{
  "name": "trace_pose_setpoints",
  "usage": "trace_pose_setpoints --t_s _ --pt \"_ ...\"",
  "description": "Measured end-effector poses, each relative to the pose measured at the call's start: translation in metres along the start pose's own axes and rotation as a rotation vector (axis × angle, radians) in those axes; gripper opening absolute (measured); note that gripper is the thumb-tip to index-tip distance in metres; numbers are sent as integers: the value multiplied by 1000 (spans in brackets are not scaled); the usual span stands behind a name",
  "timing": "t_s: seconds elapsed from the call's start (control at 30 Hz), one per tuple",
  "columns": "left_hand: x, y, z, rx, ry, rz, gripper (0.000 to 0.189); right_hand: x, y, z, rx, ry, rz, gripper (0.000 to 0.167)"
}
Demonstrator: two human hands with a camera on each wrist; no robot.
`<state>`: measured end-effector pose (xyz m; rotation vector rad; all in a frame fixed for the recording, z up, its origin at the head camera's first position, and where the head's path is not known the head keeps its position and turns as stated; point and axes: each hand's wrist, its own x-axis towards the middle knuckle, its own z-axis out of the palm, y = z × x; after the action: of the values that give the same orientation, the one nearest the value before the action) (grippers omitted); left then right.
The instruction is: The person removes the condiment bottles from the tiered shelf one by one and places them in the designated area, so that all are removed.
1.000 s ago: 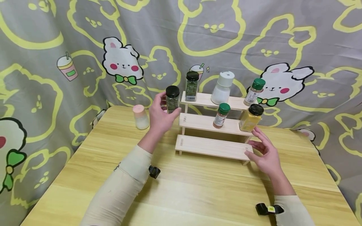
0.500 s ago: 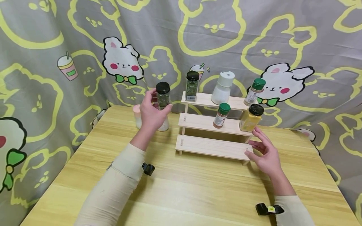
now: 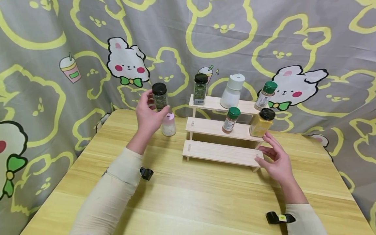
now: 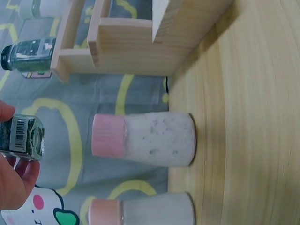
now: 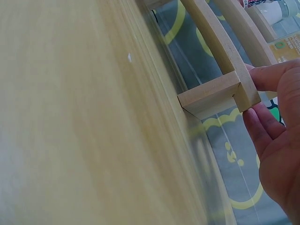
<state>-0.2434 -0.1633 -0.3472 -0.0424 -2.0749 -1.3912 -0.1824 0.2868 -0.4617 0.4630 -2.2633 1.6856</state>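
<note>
My left hand (image 3: 149,116) grips a glass spice jar (image 3: 160,99) with a black cap and dark green herbs, held upright above the table. In the left wrist view the jar's bottom (image 4: 35,138) and barcode label show. Just right of that hand stands a pink-capped shaker (image 3: 168,127); a second pink-capped shaker (image 4: 157,211) beside it is hidden from the head view by the hand. My right hand (image 3: 276,160) pinches the right end of the lowest step of a three-tier wooden rack (image 3: 223,151), thumb on top, fingers (image 5: 255,124) underneath.
The top tier bears a herb jar (image 3: 200,89), a white-capped shaker (image 3: 231,93) and a green-capped bottle (image 3: 264,96). On the middle tier are another green-capped bottle (image 3: 230,120) and a yellow spice jar (image 3: 261,124). A patterned curtain (image 3: 176,39) hangs behind the table (image 3: 191,195).
My left hand has moved left with the herb jar, away from the rack. One pink-capped shaker came into view right of it, while the other became hidden behind it. My right hand stays put.
</note>
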Motion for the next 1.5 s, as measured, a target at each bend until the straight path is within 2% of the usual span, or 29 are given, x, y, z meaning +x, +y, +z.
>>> trace_pose_setpoints --t_s 0.4,0.73,0.97,1.23,1.5 --pt "7 -8 -17 30 26 13 66 0 2 -1 -12 3 -1 86" --pt "16 -17 -33 57 48 -36 67 -1 3 -1 -4 2 -15 86" --pt "23 -23 -47 54 79 -20 66 -1 3 -1 0 2 -12 86" --pt "29 -34 -62 82 89 -98 69 0 1 0 2 1 -6 86" --pt "32 -45 -72 76 129 -100 67 0 1 -1 10 2 -12 86"
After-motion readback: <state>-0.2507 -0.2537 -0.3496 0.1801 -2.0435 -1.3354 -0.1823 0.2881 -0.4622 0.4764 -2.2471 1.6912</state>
